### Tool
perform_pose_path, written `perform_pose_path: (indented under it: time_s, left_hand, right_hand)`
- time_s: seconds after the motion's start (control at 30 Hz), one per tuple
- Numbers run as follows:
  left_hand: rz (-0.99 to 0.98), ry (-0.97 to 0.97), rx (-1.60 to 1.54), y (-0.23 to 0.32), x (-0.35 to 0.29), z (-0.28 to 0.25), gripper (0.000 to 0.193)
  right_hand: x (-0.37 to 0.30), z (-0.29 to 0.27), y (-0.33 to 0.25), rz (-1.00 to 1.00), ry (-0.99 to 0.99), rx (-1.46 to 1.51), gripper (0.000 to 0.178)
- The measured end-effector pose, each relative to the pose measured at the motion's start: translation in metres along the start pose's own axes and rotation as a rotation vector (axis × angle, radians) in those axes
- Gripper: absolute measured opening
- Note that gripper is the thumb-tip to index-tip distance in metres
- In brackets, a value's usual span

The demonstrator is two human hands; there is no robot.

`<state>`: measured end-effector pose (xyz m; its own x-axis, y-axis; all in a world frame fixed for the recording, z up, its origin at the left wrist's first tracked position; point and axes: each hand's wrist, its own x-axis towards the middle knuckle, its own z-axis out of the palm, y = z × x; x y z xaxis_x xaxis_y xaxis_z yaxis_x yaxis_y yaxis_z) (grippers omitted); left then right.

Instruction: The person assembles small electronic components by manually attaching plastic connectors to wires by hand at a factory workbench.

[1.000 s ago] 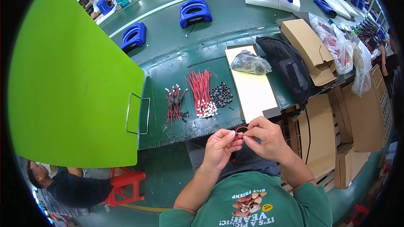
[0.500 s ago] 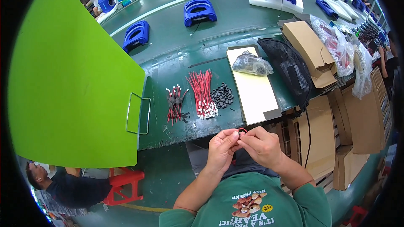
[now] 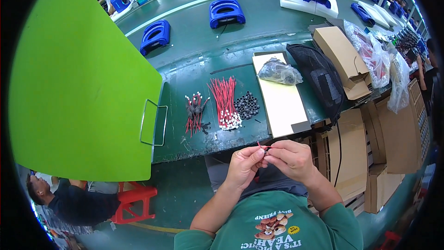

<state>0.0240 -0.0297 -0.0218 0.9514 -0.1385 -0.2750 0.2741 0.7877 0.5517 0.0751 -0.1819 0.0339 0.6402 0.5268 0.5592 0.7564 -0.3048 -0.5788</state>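
Note:
My left hand (image 3: 244, 164) and my right hand (image 3: 291, 158) meet in front of my shirt, at the near edge of the bench. Both are closed, with fingertips pinching a short red wire (image 3: 260, 144) that has a small dark piece on it. Fingers cover most of that dark piece. Beyond my hands lies a bundle of red wires (image 3: 223, 95) with white connectors at the near end. Right of it sits a heap of small black rings (image 3: 246, 105). To its left is a smaller group of red wires (image 3: 196, 111) with black pieces around their middles.
A yellow-white board (image 3: 283, 106) carries a plastic bag of dark parts (image 3: 279, 71). Next to it lie a black mesh bag (image 3: 319, 76) and a cardboard box (image 3: 341, 60). A green panel (image 3: 83, 88) stands at left. Blue plastic housings (image 3: 226, 13) rest on the far line.
The red wire between my fingers was a small loop; now one end points up, and my right hand's fingers have shifted. The whole view has shifted slightly.

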Motion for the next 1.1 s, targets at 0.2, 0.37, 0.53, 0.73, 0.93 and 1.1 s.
perform_pose_path:
  time_s: [0.2, 0.37, 0.53, 0.73, 0.93, 1.1]
  left_hand:
    - [0.075, -0.005, 0.229, 0.008, -0.001, 0.0, 0.015]
    - [-0.009, -0.161, 0.294, 0.018, -0.003, 0.003, 0.014]
    - [-0.079, -0.198, 0.461, 0.019, -0.007, 0.005, 0.015]
    - [-0.202, -0.192, 0.368, 0.02, -0.002, 0.006, 0.015]
    - [-0.28, -0.27, 0.424, 0.02, 0.004, -0.006, 0.013]
    - [-0.246, -0.354, 0.548, 0.024, 0.009, -0.007, 0.011]
  right_hand:
    - [-0.006, 0.003, -0.006, 0.327, -0.007, 0.29, 0.014]
    - [0.002, 0.004, 0.012, 0.617, -0.145, 0.894, 0.013]
    - [0.006, 0.005, 0.019, 0.736, 0.081, 1.002, 0.012]
    - [0.01, 0.008, 0.008, 0.829, 0.012, 1.151, 0.01]
    - [0.007, 0.01, 0.011, 0.84, -0.002, 1.184, 0.009]
    - [0.0, 0.013, 0.018, 0.891, 0.061, 1.236, 0.01]
